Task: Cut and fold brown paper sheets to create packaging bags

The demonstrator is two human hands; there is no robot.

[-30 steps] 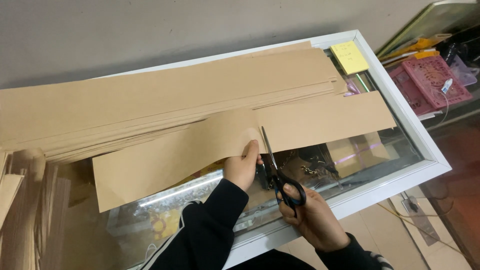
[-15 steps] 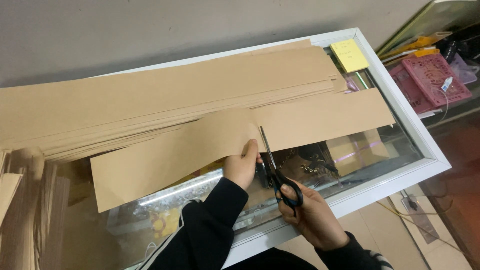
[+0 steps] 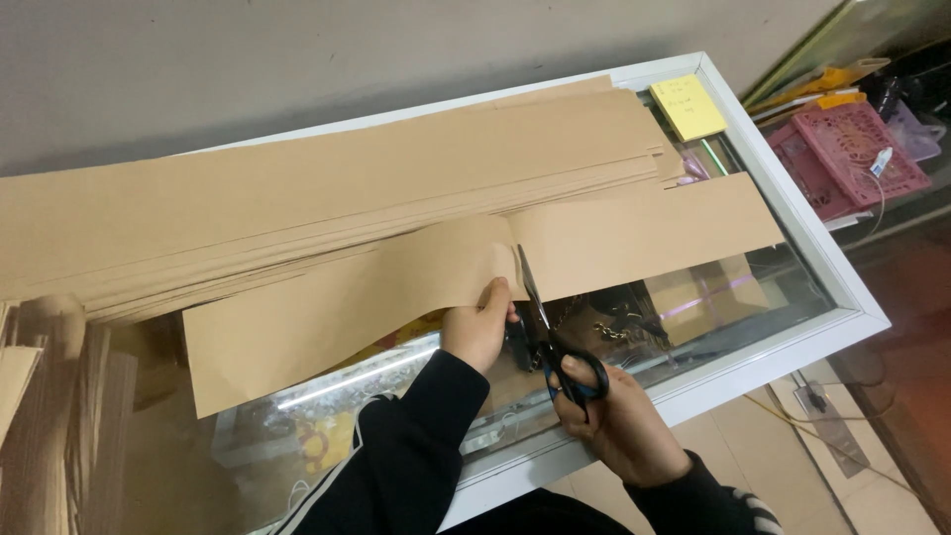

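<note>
A long strip of brown paper point(image 3: 337, 297) lies across a glass-topped display counter point(image 3: 783, 287). My left hand point(image 3: 478, 327) pinches the strip's near edge, just left of the cut line. My right hand point(image 3: 614, 426) grips black-handled scissors point(image 3: 550, 342), whose blades point away from me and reach partway into the strip, near its middle. To the right of the blades the strip point(image 3: 654, 233) stays flat on the glass.
A thick stack of long brown paper sheets point(image 3: 327, 188) covers the far half of the counter. A yellow note pad point(image 3: 690, 107) sits at the far right corner. Pink plastic baskets point(image 3: 847, 154) stand to the right. Corrugated cardboard pieces point(image 3: 45, 396) lean at the left.
The scissors' blades have moved a little farther into the paper strip. Both hands stay in about the same place.
</note>
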